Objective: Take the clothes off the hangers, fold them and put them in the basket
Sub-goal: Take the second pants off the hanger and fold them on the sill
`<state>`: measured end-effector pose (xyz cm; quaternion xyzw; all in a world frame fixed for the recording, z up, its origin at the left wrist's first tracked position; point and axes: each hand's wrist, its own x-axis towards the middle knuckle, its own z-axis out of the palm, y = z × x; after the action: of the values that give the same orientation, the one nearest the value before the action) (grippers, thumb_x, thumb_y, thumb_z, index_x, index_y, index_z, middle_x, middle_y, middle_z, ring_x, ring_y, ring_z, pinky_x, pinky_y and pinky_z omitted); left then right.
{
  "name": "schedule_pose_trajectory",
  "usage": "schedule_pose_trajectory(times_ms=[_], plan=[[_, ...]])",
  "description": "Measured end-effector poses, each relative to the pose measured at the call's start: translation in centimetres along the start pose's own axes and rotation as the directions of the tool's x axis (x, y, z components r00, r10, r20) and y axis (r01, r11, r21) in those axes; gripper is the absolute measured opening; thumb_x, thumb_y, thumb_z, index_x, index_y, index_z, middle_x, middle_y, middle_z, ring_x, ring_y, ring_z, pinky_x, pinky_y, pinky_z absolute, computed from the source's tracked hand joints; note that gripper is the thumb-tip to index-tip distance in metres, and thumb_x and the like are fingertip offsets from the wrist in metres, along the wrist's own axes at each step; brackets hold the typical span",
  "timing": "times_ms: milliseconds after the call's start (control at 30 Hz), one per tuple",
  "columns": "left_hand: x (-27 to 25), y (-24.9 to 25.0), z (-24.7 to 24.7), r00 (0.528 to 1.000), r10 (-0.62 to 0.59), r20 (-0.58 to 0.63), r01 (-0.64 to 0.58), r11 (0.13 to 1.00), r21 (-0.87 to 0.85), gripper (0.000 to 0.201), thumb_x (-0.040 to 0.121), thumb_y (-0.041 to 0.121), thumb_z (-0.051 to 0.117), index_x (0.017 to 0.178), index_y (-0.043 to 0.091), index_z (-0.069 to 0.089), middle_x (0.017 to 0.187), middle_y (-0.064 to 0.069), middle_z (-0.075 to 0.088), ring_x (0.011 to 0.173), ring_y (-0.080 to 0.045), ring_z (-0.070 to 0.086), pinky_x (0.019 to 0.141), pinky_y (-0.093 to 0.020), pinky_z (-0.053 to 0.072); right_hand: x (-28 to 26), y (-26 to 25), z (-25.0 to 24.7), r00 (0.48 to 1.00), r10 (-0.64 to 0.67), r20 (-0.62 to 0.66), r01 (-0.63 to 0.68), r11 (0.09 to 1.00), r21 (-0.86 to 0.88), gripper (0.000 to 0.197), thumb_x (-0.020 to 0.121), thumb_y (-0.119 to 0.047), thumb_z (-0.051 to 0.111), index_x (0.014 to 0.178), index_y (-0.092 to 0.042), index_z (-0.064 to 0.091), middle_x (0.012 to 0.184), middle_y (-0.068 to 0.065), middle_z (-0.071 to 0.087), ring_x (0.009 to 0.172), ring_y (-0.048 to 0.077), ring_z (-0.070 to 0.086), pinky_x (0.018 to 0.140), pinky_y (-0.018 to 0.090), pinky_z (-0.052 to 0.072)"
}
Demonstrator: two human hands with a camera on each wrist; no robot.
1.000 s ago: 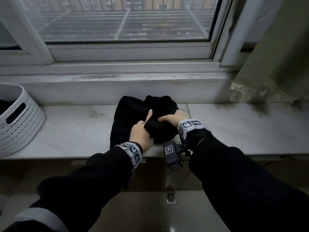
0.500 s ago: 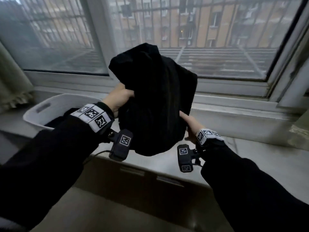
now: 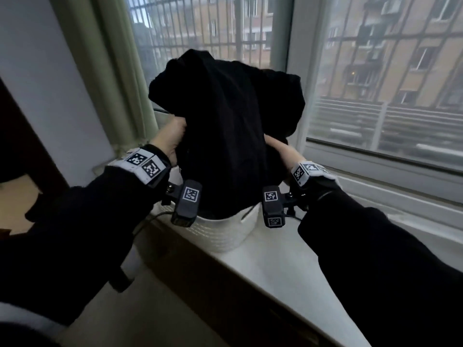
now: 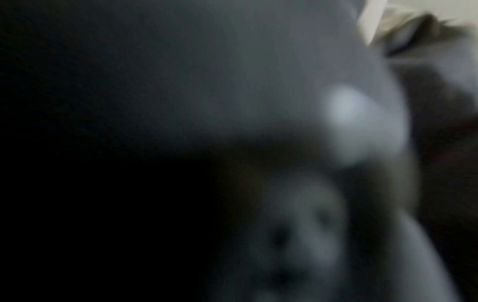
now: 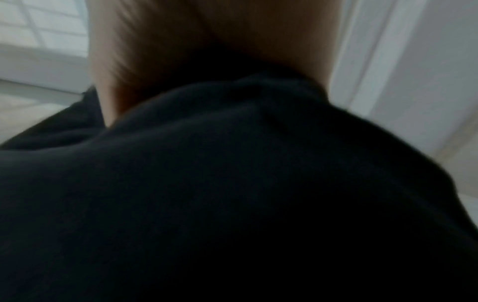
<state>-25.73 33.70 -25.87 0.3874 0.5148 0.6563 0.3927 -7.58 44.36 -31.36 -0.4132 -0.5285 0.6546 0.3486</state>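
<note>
Moved: both hands have carried the folded black garment [image 3: 225, 126] away from the windowsill [image 3: 283, 266], and it now hangs over the basket.
Left hand [image 3: 172, 140]: grips one side of the bundle.
Right hand [image 3: 281, 151]: grips the other side.
Basket [image 3: 223, 234]: white, on the windowsill, right under the garment's bottom edge.
Tip: lower it straight down, both hands level, so the folds stay neat.
Window [image 3: 375, 71]: far behind.

Pale marble windowsill [image 3: 288, 266], barred window [image 3: 375, 71], green curtain [image 3: 110, 71], brick building outside [image 3: 413, 58]
</note>
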Motion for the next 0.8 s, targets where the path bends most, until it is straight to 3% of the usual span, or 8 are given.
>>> schedule_pose_trajectory(times_ms=[100, 200, 300, 367, 533, 600, 700, 800], plan=[[4.7, -2.1, -4.1, 0.978, -0.181, -0.101, 0.178, 0.983, -0.036, 0.018, 0.087, 0.008, 0.044, 0.076, 0.011, 0.058, 0.046, 0.001, 0.063, 0.050, -0.014, 0.062, 0.047, -0.020, 0.050, 4.5, -1.9, 3.0, 0.986, -0.108, -0.124, 0.092, 0.987, -0.131, 0.054, 0.072, -0.042, 0.076, 0.114, -0.015, 0.059, 0.098, 0.003, 0.067, 0.084, 0.016, 0.064, 0.073, 0.026, 0.052], [8.7, -5.0, -7.6, 0.938, -0.298, -0.175, 0.285, 0.954, -0.097, 0.015, 0.085, 0.011, 0.047, 0.088, 0.007, 0.061, 0.062, -0.006, 0.066, 0.064, -0.021, 0.062, 0.051, -0.024, 0.053, 8.2, -2.5, 5.6, 0.975, -0.128, -0.184, 0.065, 0.947, -0.316, 0.060, 0.065, -0.046, 0.079, 0.110, -0.010, 0.062, 0.097, 0.003, 0.068, 0.090, 0.019, 0.065, 0.088, 0.030, 0.052], [11.6, -8.1, -10.2, 0.917, -0.355, -0.182, 0.342, 0.934, -0.100, 0.027, 0.083, 0.004, 0.047, 0.107, 0.000, 0.058, 0.083, -0.012, 0.062, 0.071, -0.024, 0.062, 0.053, -0.027, 0.057, 11.2, -1.7, 7.1, 0.974, -0.124, -0.188, 0.025, 0.889, -0.457, 0.054, 0.056, -0.055, 0.081, 0.086, -0.012, 0.066, 0.079, 0.001, 0.070, 0.077, 0.018, 0.068, 0.081, 0.032, 0.056], [12.6, -9.7, -12.0, 0.918, -0.371, -0.143, 0.367, 0.929, -0.055, 0.033, 0.082, -0.006, 0.046, 0.114, -0.006, 0.055, 0.090, -0.014, 0.062, 0.074, -0.026, 0.064, 0.056, -0.029, 0.058, 12.8, -0.5, 7.5, 0.977, -0.106, -0.183, -0.005, 0.853, -0.522, 0.060, 0.047, -0.060, 0.081, 0.085, -0.015, 0.069, 0.079, 0.001, 0.073, 0.077, 0.019, 0.070, 0.082, 0.035, 0.057], [13.0, -11.9, -17.6, 0.842, -0.540, 0.005, 0.539, 0.840, 0.063, 0.015, 0.077, -0.008, 0.050, 0.081, 0.006, 0.055, 0.075, -0.012, 0.053, 0.059, -0.021, 0.058, 0.057, -0.030, 0.053, 16.2, 3.7, 8.4, 0.986, 0.082, -0.146, -0.159, 0.727, -0.667, 0.069, 0.055, -0.050, 0.083, 0.107, -0.007, 0.066, 0.093, 0.002, 0.068, 0.091, 0.021, 0.067, 0.090, 0.033, 0.052], [13.3, -12.0, -19.3, 0.810, -0.582, -0.071, 0.583, 0.789, 0.194, 0.014, 0.078, -0.003, 0.056, 0.088, 0.008, 0.054, 0.086, -0.015, 0.052, 0.067, -0.020, 0.052, 0.056, -0.031, 0.050, 16.9, 5.3, 8.8, 0.976, 0.179, -0.127, -0.214, 0.642, -0.736, 0.061, 0.065, -0.047, 0.080, 0.110, -0.009, 0.064, 0.094, 0.005, 0.064, 0.092, 0.023, 0.063, 0.088, 0.030, 0.049], [14.0, -11.5, -20.3, 0.855, -0.450, -0.258, 0.518, 0.765, 0.382, 0.051, 0.086, 0.006, 0.061, 0.132, 0.009, 0.041, 0.122, -0.013, 0.051, 0.087, -0.021, 0.057, 0.062, -0.029, 0.054, 17.2, 6.8, 9.3, 0.963, 0.208, -0.170, -0.252, 0.475, -0.844, 0.055, 0.077, -0.040, 0.073, 0.119, -0.005, 0.060, 0.115, 0.016, 0.063, 0.111, 0.029, 0.058, 0.088, 0.030, 0.043], [14.3, -10.4, -19.1, 0.983, -0.146, -0.113, 0.182, 0.667, 0.722, 0.043, 0.080, 0.017, 0.066, 0.122, 0.016, 0.055, 0.123, -0.009, 0.055, 0.111, -0.022, 0.054, 0.084, -0.025, 0.044, 17.5, 7.1, 9.8, 0.965, 0.223, -0.139, -0.230, 0.459, -0.858, 0.049, 0.082, -0.026, 0.069, 0.123, 0.000, 0.056, 0.132, 0.017, 0.055, 0.122, 0.032, 0.052, 0.089, 0.032, 0.042]])
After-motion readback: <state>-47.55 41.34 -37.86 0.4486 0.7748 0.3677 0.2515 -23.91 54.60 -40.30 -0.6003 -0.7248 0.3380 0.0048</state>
